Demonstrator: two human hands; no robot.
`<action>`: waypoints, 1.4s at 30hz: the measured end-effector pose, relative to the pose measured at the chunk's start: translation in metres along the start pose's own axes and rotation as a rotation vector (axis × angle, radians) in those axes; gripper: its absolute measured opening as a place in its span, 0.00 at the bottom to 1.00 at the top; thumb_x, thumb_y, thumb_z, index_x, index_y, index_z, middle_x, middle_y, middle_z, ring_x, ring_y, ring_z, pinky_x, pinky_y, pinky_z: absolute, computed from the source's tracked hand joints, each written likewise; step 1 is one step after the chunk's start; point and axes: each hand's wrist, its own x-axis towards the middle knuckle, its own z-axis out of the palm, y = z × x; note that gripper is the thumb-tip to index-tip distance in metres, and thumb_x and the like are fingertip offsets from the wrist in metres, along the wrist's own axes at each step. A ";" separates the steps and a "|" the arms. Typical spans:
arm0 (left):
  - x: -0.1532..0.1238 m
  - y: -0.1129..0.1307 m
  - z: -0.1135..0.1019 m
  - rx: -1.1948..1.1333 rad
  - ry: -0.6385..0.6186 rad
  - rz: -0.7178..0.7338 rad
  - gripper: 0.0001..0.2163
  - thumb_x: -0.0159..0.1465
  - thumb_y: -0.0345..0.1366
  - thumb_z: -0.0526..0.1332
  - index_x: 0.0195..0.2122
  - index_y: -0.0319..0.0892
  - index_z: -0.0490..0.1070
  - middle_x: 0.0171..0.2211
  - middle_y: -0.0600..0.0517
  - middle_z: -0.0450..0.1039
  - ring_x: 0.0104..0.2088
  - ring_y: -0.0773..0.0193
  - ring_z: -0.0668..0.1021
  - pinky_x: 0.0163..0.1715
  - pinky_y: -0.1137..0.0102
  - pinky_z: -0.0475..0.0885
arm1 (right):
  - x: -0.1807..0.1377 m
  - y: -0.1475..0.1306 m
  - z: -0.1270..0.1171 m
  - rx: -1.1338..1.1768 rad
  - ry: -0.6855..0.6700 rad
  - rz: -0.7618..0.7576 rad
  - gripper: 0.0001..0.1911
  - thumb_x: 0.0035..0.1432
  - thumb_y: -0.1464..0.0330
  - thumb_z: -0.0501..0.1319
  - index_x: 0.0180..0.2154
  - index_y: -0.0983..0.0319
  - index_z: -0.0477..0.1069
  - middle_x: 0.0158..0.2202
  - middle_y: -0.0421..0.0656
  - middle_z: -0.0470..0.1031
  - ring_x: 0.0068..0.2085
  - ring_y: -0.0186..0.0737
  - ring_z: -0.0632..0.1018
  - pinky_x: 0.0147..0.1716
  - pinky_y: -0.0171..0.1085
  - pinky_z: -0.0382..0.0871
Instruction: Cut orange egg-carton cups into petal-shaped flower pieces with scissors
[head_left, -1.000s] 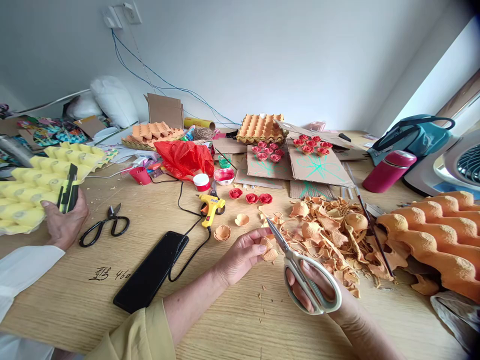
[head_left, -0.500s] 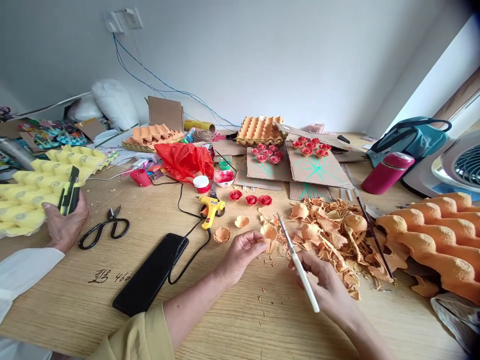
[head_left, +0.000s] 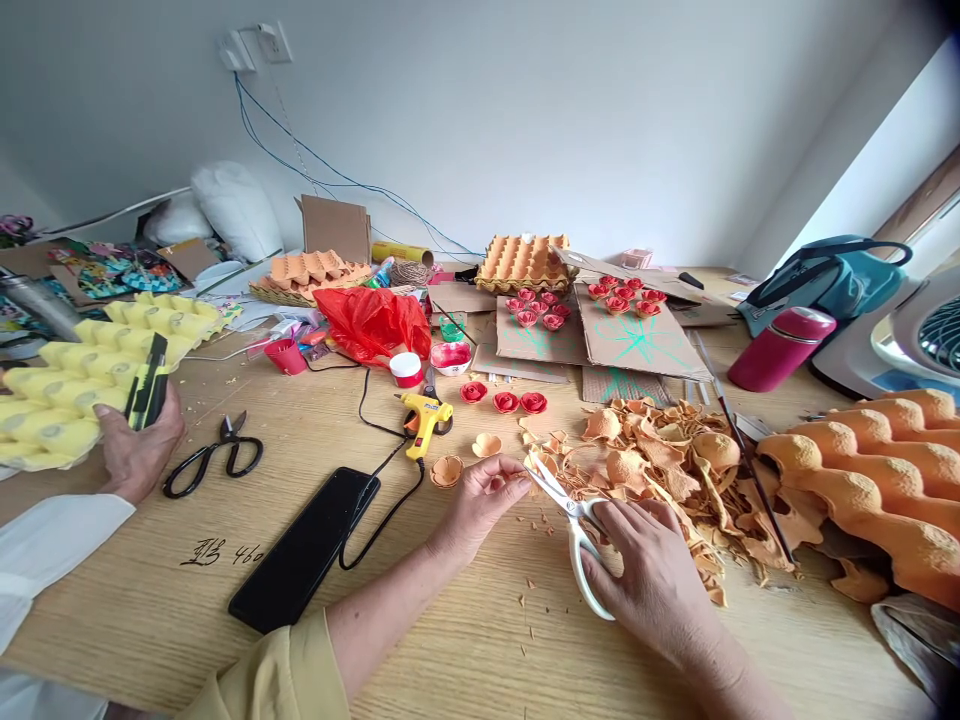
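Snipping a scrap this tiny goes best, I'd say, with short bites near the scissors' [head_left: 574, 525] pivot, turning the piece rather than the blades. Right hand [head_left: 646, 578] is wrapped round the white handles, blades parted; left hand [head_left: 480, 497] pinches the small orange egg-carton piece [head_left: 523, 480] narrowly at its fingertips. It sits right at the blade tips, just left of the scrap pile [head_left: 664, 465].

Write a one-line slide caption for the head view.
Right hand works white-handled scissors at a small orange egg-carton piece pinched in the left hand, beside a heap of orange trimmings.
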 end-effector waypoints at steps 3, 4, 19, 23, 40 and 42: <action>-0.001 0.002 0.001 0.008 -0.024 0.012 0.13 0.54 0.44 0.72 0.28 0.40 0.75 0.25 0.55 0.70 0.29 0.67 0.67 0.32 0.70 0.60 | 0.000 0.000 0.000 -0.035 0.003 -0.007 0.06 0.61 0.64 0.61 0.35 0.57 0.65 0.32 0.40 0.75 0.34 0.44 0.75 0.46 0.46 0.56; -0.001 0.003 0.001 0.019 -0.031 0.018 0.13 0.54 0.45 0.71 0.28 0.40 0.75 0.25 0.55 0.70 0.29 0.67 0.67 0.32 0.70 0.60 | 0.000 0.000 -0.001 -0.044 0.003 -0.009 0.06 0.61 0.64 0.60 0.35 0.57 0.65 0.32 0.40 0.75 0.34 0.44 0.75 0.46 0.46 0.56; 0.002 -0.007 -0.005 0.190 -0.126 0.143 0.10 0.59 0.42 0.68 0.30 0.40 0.75 0.30 0.52 0.73 0.34 0.64 0.72 0.39 0.68 0.66 | -0.001 -0.001 -0.004 -0.058 0.034 -0.007 0.06 0.63 0.62 0.59 0.39 0.58 0.69 0.35 0.42 0.75 0.37 0.46 0.75 0.51 0.50 0.55; 0.002 -0.005 -0.004 0.164 -0.187 0.115 0.11 0.60 0.43 0.68 0.32 0.39 0.76 0.31 0.51 0.74 0.35 0.63 0.72 0.40 0.67 0.66 | -0.001 -0.002 -0.004 -0.062 0.038 -0.005 0.07 0.63 0.62 0.57 0.38 0.58 0.68 0.34 0.42 0.75 0.37 0.46 0.75 0.51 0.50 0.55; -0.004 0.003 0.002 -0.001 -0.283 0.048 0.12 0.59 0.44 0.70 0.31 0.39 0.77 0.30 0.52 0.73 0.34 0.65 0.73 0.39 0.69 0.66 | -0.003 -0.005 -0.003 -0.104 0.022 -0.034 0.10 0.61 0.60 0.59 0.39 0.58 0.66 0.36 0.43 0.74 0.38 0.49 0.74 0.54 0.55 0.55; -0.005 0.005 0.002 0.000 -0.289 0.031 0.13 0.58 0.45 0.70 0.31 0.39 0.77 0.30 0.52 0.73 0.35 0.64 0.73 0.39 0.69 0.66 | -0.004 -0.005 -0.002 -0.076 0.007 -0.039 0.10 0.61 0.59 0.59 0.39 0.58 0.66 0.36 0.43 0.73 0.38 0.49 0.74 0.55 0.55 0.55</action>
